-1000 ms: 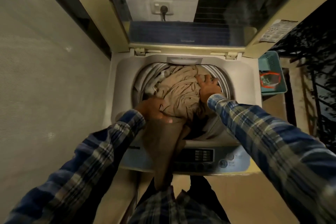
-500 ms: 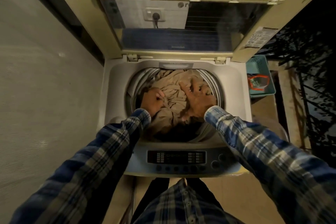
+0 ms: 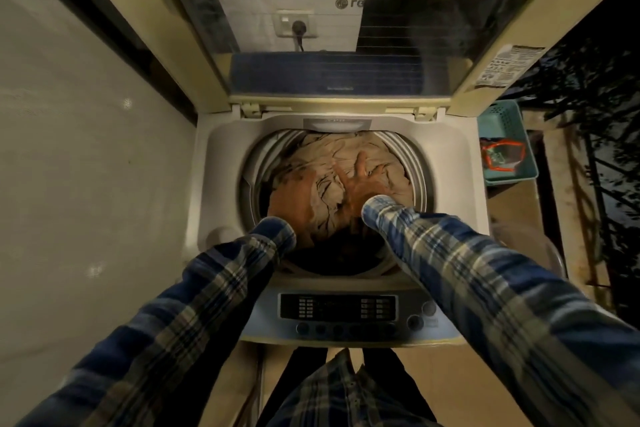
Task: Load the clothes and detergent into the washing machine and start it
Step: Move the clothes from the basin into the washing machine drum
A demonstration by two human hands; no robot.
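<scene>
Inside drum (image 3: 410,158), 2 arms reach down: R hand (image 3: 363,180) flat, fingers splayed on clothes (image 3: 320,154); L hand (image 3: 294,196) blurred, grip can't tell.

clothes (image 3: 329,163): beige | sleeves (image 3: 485,281): blue-and-cream plaid | basket (image 3: 502,118): teal | washing machine (image 3: 221,156): off-white

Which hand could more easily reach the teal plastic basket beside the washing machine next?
Probably the right hand. It lies open on the beige crumpled clothes nearer the teal plastic basket, which stands on the white washing machine's right. The left hand would have to cross over.
</scene>
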